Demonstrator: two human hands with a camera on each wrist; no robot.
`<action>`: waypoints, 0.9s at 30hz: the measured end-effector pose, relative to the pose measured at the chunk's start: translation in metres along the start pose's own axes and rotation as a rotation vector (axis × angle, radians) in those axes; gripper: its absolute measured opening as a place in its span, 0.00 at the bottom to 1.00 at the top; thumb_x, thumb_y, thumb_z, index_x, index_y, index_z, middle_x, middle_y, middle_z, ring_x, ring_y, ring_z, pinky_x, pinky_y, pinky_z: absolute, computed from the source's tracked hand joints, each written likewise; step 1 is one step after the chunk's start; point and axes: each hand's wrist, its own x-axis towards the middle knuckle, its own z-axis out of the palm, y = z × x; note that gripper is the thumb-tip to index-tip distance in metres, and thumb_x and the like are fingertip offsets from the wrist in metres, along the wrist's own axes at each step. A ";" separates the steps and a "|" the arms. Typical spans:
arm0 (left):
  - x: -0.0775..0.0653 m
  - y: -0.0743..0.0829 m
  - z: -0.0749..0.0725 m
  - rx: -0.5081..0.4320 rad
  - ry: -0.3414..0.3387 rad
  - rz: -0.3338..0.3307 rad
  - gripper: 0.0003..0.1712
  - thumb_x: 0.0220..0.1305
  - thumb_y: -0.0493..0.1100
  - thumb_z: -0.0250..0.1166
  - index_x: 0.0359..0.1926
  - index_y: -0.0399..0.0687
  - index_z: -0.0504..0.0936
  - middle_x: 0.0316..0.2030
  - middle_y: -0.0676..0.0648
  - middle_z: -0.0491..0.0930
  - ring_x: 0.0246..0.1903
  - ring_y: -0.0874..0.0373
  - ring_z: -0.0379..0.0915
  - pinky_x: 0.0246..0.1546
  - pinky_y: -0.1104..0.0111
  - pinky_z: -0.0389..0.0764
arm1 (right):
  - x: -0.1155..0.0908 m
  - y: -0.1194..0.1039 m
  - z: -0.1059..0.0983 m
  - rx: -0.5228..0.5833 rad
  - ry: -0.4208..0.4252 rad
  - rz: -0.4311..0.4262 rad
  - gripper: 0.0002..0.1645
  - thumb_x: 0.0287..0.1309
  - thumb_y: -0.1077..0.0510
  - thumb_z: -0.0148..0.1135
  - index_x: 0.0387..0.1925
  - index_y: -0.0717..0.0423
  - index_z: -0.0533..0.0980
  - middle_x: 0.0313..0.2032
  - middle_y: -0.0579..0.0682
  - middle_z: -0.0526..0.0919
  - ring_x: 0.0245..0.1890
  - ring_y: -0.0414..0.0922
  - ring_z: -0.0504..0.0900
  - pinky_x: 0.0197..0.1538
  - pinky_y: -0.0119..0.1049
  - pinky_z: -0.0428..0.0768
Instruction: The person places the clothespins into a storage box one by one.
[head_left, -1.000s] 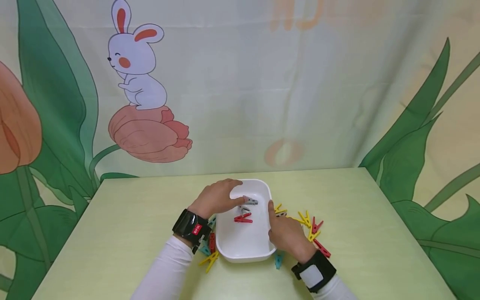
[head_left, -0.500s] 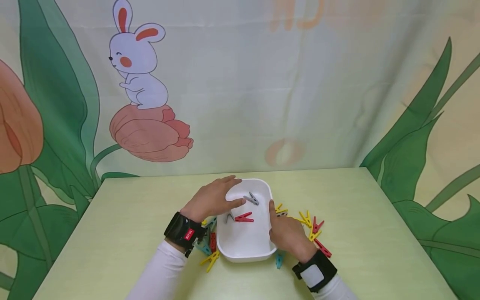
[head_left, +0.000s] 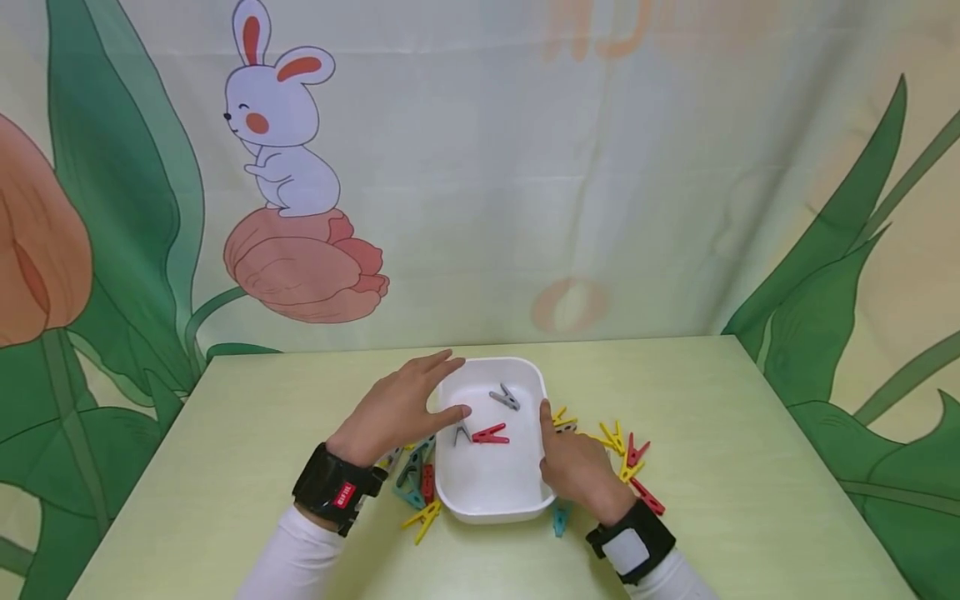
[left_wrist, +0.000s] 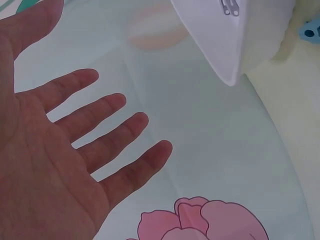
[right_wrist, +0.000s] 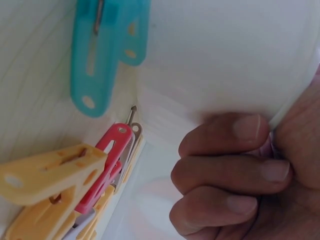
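A white plastic tub (head_left: 491,492) stands on the table. Inside lie a red clothespin (head_left: 492,434), a grey clothespin (head_left: 506,397) behind it and another grey clothespin (head_left: 461,434) at the left wall. My left hand (head_left: 397,410) hovers over the tub's left edge, thumb and fingers spread and nothing in them; the left wrist view shows its bare palm (left_wrist: 50,165). At the tub's right side my right hand (head_left: 581,468) holds the rim, one digit lying along it. The right wrist view shows curled fingers (right_wrist: 220,172) against the outer wall.
Left of the tub lies a cluster of clothespins, among them a red one (head_left: 427,483) and a yellow one (head_left: 423,522). Several yellow and red clothespins (head_left: 613,435) lie to the right, and a blue clothespin (head_left: 560,522) near the tub's front right corner. A printed curtain (head_left: 465,167) hangs behind the table.
My left hand has drawn back leftward from over the tub. The grey clothespins under it have come apart, one now at the left wall. My right hand stays at the rim.
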 end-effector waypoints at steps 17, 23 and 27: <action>-0.042 -0.016 -0.004 0.055 0.079 0.042 0.43 0.58 0.64 0.67 0.71 0.56 0.66 0.72 0.46 0.63 0.69 0.45 0.63 0.61 0.45 0.71 | 0.000 -0.001 -0.001 0.009 -0.004 -0.006 0.49 0.65 0.54 0.59 0.78 0.54 0.43 0.19 0.49 0.67 0.18 0.46 0.69 0.24 0.36 0.63; -0.054 -0.030 0.007 0.054 0.057 0.011 0.43 0.58 0.61 0.68 0.71 0.55 0.66 0.72 0.44 0.63 0.69 0.43 0.64 0.61 0.44 0.71 | -0.001 -0.001 -0.001 0.010 -0.008 -0.006 0.50 0.65 0.53 0.59 0.78 0.54 0.42 0.20 0.49 0.68 0.18 0.46 0.69 0.24 0.35 0.64; -0.060 -0.043 0.015 0.042 0.035 -0.020 0.43 0.58 0.60 0.68 0.71 0.54 0.67 0.71 0.43 0.64 0.68 0.43 0.64 0.60 0.43 0.71 | -0.001 -0.001 -0.001 0.009 -0.013 0.000 0.50 0.66 0.53 0.59 0.78 0.54 0.42 0.20 0.49 0.68 0.18 0.46 0.69 0.23 0.35 0.65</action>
